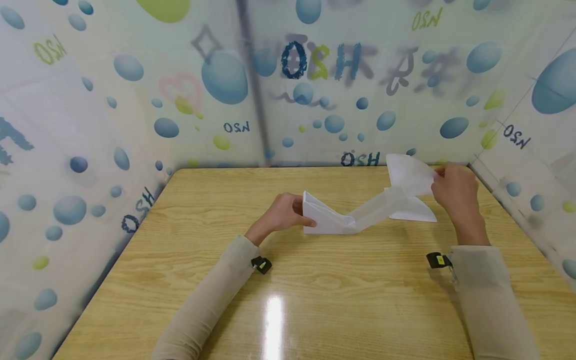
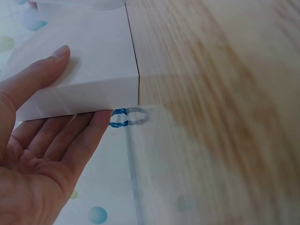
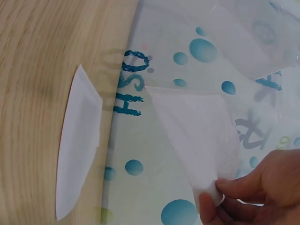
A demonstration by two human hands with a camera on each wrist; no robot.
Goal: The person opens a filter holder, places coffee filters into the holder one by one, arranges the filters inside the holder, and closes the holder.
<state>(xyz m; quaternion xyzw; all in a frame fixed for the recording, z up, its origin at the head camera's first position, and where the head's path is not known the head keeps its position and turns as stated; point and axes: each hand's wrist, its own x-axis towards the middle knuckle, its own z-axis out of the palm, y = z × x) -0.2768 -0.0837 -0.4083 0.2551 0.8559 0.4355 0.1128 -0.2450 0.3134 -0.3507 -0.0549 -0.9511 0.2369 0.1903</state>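
Note:
A white folded paper piece (image 1: 324, 221) stretches between both hands over the far part of the table. Its left end is box-like, a semi-clear strip (image 1: 371, 207) forms the sloping middle, and the right end spreads into two curved flaps. My left hand (image 1: 285, 212) grips the box-like end, thumb (image 2: 42, 77) on top and fingers underneath, as the left wrist view shows. At the other end, my right hand (image 1: 458, 192) pinches the tip of the upper flap (image 3: 197, 126) between thumb and fingers. The lower flap (image 3: 78, 145) hangs free, close over the wood.
The wooden table (image 1: 342, 300) runs back to a wall (image 1: 315, 140) printed with blue and green drops and lettering. Side walls rise along its left and right edges. A black wrist camera (image 1: 262, 264) sits at the left cuff, another (image 1: 437, 260) at the right.

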